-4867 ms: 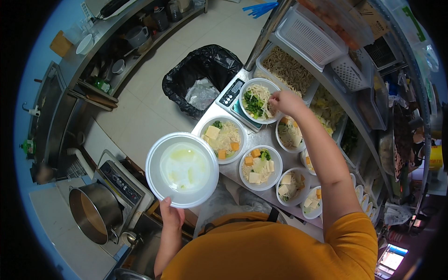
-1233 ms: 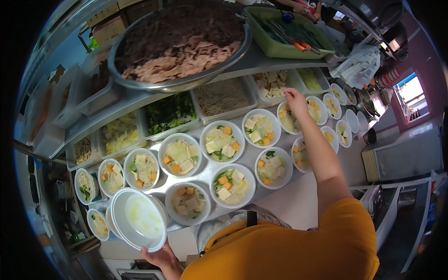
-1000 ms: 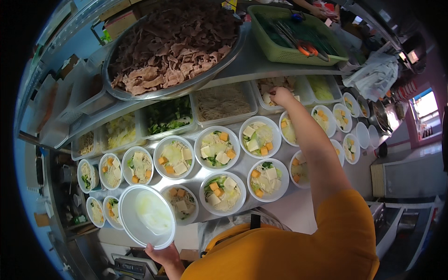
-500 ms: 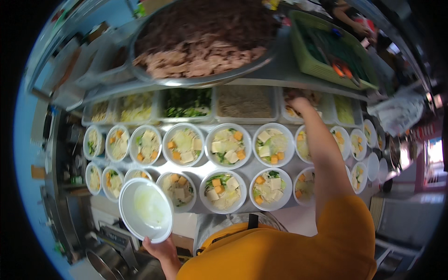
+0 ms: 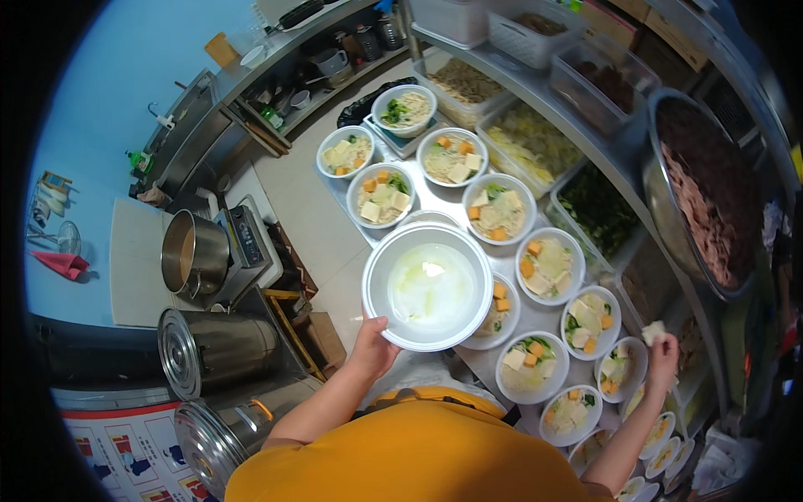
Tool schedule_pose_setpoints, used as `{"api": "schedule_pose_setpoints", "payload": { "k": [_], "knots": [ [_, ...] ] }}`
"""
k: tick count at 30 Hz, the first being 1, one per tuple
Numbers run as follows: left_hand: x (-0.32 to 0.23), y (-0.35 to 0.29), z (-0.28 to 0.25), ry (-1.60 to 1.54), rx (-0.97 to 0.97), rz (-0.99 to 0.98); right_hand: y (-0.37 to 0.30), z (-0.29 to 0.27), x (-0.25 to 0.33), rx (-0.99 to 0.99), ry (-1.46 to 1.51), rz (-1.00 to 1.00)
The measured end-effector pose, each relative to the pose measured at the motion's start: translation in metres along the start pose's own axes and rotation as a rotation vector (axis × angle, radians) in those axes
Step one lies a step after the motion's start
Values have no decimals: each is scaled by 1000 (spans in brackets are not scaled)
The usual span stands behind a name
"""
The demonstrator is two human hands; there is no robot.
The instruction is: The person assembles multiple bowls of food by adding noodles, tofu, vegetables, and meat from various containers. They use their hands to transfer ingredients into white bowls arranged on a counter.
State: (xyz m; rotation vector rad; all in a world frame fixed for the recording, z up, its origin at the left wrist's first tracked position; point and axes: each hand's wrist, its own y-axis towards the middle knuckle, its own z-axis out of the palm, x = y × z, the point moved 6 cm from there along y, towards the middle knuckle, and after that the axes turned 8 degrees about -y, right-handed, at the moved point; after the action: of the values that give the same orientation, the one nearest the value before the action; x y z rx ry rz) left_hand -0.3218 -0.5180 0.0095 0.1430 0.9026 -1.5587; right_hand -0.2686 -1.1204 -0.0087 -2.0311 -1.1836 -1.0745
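At the far left, a printed poster (image 5: 125, 456) is showing low down, and above it a metal pot (image 5: 209, 255) is holding brown liquid. Two lidded pots (image 5: 238, 351) are standing nearer the person. The left hand (image 5: 372, 347) is gripping a large white bowl (image 5: 383, 280), its thumb lying at the rim and its other fingers curling underneath, partly hidden. A little pale yellowish liquid is lying in that bowl, which is being held in front of the shirt. Beyond it, a smaller bowl of noodles and greens is sitting on a scale (image 5: 385, 140). Filled bowls (image 5: 562, 381) with tofu and orange cubes are lining the metal counter. Trays of pale cabbage (image 5: 531, 146) and dark greens (image 5: 602, 205) are running behind them. The right hand (image 5: 663, 360) is pinching a pale piece (image 5: 653, 332) between thumb and fingertips, near the filled bowls. At the far right, a metal bowl (image 5: 672, 217) is holding sliced meat (image 5: 698, 192).
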Motion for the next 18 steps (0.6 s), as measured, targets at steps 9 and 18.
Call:
{"api": "schedule_pose_setpoints", "payload": {
  "k": [9,18],
  "knots": [
    [-114,76,-70,5,73,50,0,399,257,537,184,-176],
    [-234,120,-139,25,31,117,69,666,404,745,-93,-394]
  ]
}}
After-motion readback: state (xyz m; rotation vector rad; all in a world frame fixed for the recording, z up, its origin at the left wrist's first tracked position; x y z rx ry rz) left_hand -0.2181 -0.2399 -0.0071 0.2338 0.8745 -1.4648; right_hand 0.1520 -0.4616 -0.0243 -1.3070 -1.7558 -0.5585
